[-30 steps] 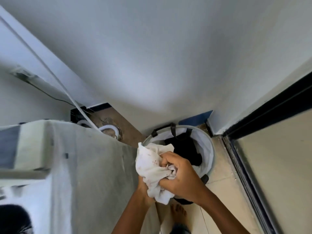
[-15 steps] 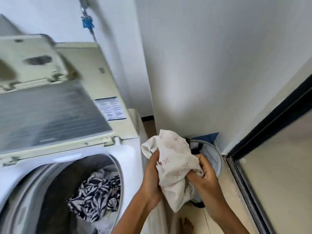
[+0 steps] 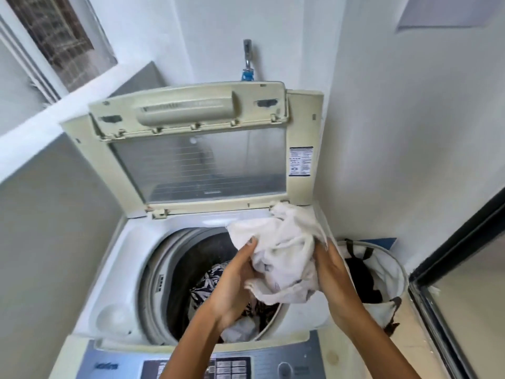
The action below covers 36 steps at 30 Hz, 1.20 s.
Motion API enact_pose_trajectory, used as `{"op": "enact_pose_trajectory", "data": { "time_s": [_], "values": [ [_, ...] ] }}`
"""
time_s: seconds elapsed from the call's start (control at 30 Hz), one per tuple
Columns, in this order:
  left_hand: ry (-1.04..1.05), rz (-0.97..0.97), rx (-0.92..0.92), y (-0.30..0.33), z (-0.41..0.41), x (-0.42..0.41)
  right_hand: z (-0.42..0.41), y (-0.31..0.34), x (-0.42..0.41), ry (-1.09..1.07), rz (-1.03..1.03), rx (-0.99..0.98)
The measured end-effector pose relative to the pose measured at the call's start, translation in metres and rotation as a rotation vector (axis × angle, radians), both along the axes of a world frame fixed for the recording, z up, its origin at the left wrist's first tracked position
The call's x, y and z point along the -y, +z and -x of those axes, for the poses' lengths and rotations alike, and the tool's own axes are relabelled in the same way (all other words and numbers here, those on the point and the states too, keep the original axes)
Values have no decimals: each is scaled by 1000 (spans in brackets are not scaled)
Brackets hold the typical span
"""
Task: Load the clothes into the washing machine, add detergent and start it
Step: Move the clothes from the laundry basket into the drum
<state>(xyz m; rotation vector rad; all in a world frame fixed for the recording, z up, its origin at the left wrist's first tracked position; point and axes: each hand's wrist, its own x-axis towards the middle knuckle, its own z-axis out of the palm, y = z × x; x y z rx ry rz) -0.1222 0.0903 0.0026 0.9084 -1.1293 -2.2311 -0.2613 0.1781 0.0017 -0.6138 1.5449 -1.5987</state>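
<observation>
White cloth in both hands, unlabelled.

Wall tap; barred window.

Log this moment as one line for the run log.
step: loading | left hand and right hand: hold white cloth above drum | lid: open | basket: dark clothes left

A crumpled white cloth is held over the right side of the open drum of a top-loading washer, its cream lid raised upright. Inside lies a dark leaf-print garment (with something white below it). The hamper stands right of the washer, dark clothes inside.
</observation>
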Motion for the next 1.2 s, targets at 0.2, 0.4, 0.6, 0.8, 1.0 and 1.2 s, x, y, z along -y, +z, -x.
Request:
{"op": "enact_pose_trajectory", "data": {
  "time_s": [0.2, 0.4, 0.6, 0.8, 1.0, 1.2],
  "values": [
    [99, 260, 205, 8, -49, 15, -31, 19, 28, 138, -82, 111],
    [356, 224, 202, 9, -72, 41, -42, 32, 49, 153, -32, 126],
    [369, 73, 9, 13, -69, 62, -32, 43, 67, 108, 22, 29],
    [349, 136, 32, 19, -66, 79, -32, 54, 71, 132, 1, -44],
    [403, 195, 65, 31, -72, 86, -47, 50, 77, -16, -111, -508],
    [340, 237, 79, 44, -71, 86, -67, 51, 86, 238, -10, -884]
  ]
}}
